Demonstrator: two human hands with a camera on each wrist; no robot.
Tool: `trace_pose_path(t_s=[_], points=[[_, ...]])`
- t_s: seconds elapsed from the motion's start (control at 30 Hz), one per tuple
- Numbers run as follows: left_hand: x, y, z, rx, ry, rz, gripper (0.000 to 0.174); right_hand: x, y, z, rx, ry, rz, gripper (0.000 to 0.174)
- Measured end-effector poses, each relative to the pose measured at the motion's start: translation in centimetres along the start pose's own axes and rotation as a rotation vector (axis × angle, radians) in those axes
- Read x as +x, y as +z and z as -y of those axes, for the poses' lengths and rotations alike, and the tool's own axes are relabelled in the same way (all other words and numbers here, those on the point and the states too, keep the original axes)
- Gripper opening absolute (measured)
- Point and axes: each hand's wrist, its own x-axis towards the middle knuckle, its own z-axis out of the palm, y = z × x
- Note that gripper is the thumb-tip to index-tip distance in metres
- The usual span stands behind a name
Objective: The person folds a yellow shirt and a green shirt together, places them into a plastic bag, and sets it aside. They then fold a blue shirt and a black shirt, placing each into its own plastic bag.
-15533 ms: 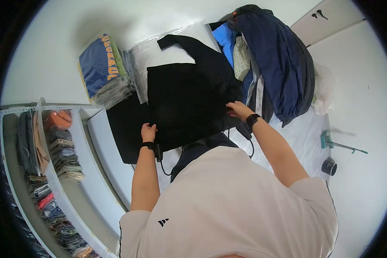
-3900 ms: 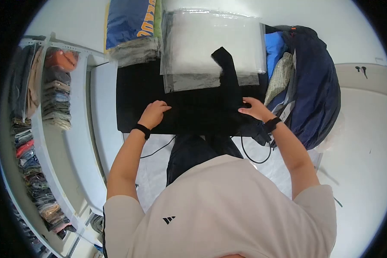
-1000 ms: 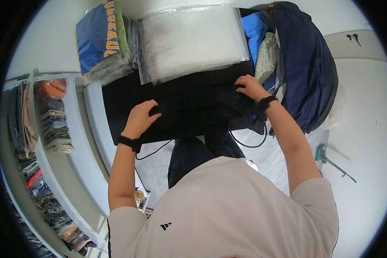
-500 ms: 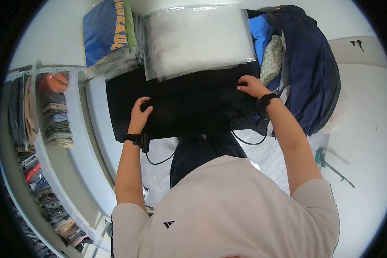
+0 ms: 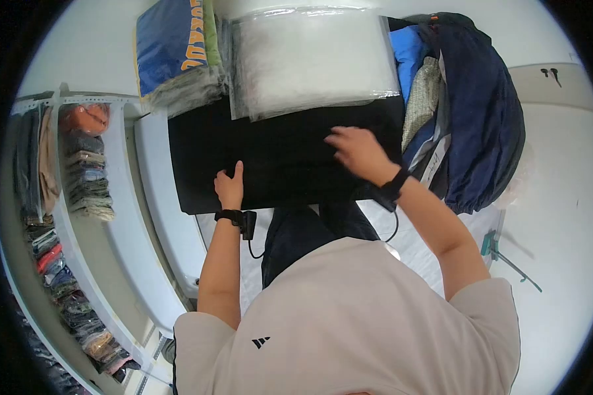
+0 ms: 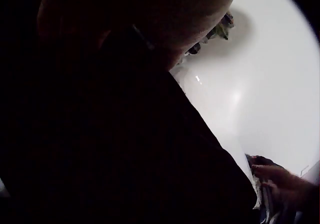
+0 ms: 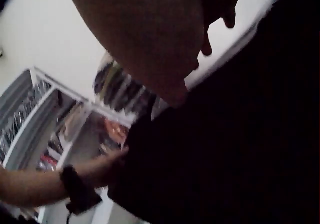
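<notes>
Black cloth (image 5: 283, 158) lies flat over the work surface; its folds and outline are too dark to tell apart. The left hand (image 5: 230, 189) rests on its near left part, thumb extended and fingers bent slightly. In the left wrist view, the left hand (image 6: 145, 13) shows dark above the cloth (image 6: 110, 134), fingertips mostly hidden. Over the right part of the cloth is the right hand (image 5: 361, 156), fingers spread loosely with nothing seen between them. The right wrist view shows this hand (image 7: 145, 38) with several fingers apart, above the cloth (image 7: 240, 134).
A stack of clear plastic bags (image 5: 316, 62) lies behind the cloth. Packaged garments (image 5: 171, 49) sit at the back left. A dark blue garment pile (image 5: 484, 118) is on the right. Shelves of bagged clothes (image 5: 89, 178) stand at the left.
An upright black strip seen earlier across the bags is gone from there, and the cloth lies flatter. Lately the right hand has moved left across the cloth; the left hand has moved slightly right and nearer the body.
</notes>
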Motion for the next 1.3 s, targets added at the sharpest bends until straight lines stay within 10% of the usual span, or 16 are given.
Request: trace_pose_path(t_s=[1.07, 1.3], points=[[-0.5, -3.8, -0.9, -0.427, 0.139, 0.098, 0.07, -0.3, 9.1, 7.1, -0.152, 0.048, 0.049, 0.06], [2.7, -5.1, 5.6, -0.33, 0.113, 0.183, 0.075, 0.6, 10.1, 10.0, -0.085, 0.002, 0.099, 0.061]])
